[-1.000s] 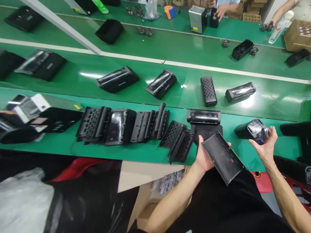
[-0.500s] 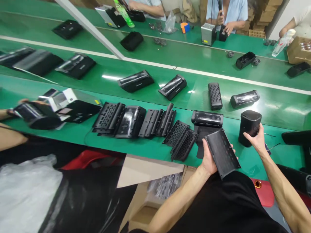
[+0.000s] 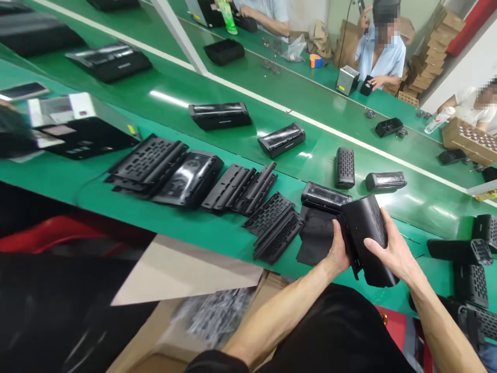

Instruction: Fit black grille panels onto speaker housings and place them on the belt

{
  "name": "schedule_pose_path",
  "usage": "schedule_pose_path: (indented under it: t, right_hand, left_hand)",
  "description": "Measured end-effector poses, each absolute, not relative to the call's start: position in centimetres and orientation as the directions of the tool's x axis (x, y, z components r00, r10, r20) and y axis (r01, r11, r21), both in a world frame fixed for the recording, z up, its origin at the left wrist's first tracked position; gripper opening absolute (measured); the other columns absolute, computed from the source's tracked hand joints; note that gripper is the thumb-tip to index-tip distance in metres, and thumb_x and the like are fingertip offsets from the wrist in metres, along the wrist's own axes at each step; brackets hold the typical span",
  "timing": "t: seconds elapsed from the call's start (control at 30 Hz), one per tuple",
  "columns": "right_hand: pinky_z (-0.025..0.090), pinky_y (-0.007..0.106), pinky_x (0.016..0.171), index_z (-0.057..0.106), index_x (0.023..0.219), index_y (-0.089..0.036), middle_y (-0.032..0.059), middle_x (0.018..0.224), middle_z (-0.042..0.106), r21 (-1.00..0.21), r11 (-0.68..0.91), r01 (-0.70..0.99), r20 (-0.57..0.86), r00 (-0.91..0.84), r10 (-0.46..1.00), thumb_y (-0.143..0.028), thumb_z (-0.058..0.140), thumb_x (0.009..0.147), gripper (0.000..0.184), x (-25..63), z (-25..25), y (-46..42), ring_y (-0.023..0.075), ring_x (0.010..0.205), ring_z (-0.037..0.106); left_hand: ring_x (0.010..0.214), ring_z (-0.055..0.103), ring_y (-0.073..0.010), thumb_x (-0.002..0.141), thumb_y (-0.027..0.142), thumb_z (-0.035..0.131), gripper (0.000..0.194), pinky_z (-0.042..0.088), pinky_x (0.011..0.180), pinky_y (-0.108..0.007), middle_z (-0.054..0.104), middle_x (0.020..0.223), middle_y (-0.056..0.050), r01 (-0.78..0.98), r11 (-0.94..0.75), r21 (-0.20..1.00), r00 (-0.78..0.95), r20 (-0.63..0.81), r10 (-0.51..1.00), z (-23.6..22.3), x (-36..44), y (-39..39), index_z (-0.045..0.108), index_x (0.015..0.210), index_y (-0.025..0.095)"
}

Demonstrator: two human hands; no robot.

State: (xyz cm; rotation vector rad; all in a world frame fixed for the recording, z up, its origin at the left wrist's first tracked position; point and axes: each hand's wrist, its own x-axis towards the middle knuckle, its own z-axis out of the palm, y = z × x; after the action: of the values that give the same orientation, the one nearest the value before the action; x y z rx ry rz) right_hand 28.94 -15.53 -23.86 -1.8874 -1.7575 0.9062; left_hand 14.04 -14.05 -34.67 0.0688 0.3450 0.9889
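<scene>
My right hand (image 3: 395, 255) is closed round a black speaker housing (image 3: 367, 235), thumb across its smooth face. The housing is tilted above the bench edge. My left hand (image 3: 339, 250) grips a black grille panel (image 3: 352, 256), whose edge shows along the left side of the housing; most of the panel is hidden behind it. Whether the two are joined I cannot tell. Beside my left hand lie thin black sheets (image 3: 315, 230), and behind them a speaker with a glossy front (image 3: 325, 195). Loose perforated grille panels (image 3: 267, 215) lie farther left.
More speakers (image 3: 282, 139) are spread over the green bench (image 3: 182, 224) and the strip beyond. Black housings (image 3: 460, 251) stand at the right. A cardboard box (image 3: 256, 300) with clear-wrapped items is below the bench edge. Co-workers sit opposite, one by a grey box (image 3: 347, 80).
The right hand has brought the housing from the bench leftward to the panel in my left hand. The panel has turned and is now mostly behind the housing. The view has tilted.
</scene>
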Motion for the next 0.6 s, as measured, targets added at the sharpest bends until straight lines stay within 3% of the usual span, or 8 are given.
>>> schedule_pose_path:
  t: [0.27,0.47,0.6]
  right_hand:
    - [0.048,0.059,0.109,0.019,0.178,-0.033,0.0194,0.151,0.06,-0.581,-0.183,0.793,-0.267,0.027,0.963,-0.069,0.071,0.09,0.109,27.7,-24.3,-15.5,0.0472,0.138,0.06]
    - [0.048,0.062,0.11,0.012,0.179,-0.024,0.0241,0.156,0.055,-0.492,-0.224,0.841,-0.319,0.064,0.945,-0.07,0.066,0.091,0.112,26.7,-24.9,-15.4,0.049,0.141,0.058]
    - [0.044,0.063,0.118,0.011,0.178,-0.024,0.022,0.165,0.047,-0.571,-0.185,0.8,-0.313,-0.004,0.95,-0.074,0.061,0.093,0.11,27.9,-25.0,-14.4,0.044,0.151,0.051]
  left_hand:
    - [0.15,0.055,-0.0423,0.09,0.097,0.036,0.11,0.035,0.131,-0.055,0.07,0.146,-0.024,-0.801,0.546,0.246,0.505,-0.213,0.836,-35.0,14.0,-13.7,0.07,0.145,0.007]
    - [0.143,0.062,-0.0383,0.096,0.091,0.034,0.098,0.04,0.129,-0.053,0.075,0.14,-0.021,-0.733,0.634,0.245,0.535,-0.368,0.76,-35.0,14.0,-13.5,0.073,0.139,0.011]
    - [0.137,0.067,-0.0356,0.099,0.087,0.036,0.094,0.046,0.125,-0.049,0.075,0.14,-0.02,-0.726,0.65,0.224,0.515,-0.451,0.729,-33.8,14.0,-12.8,0.07,0.142,0.011]
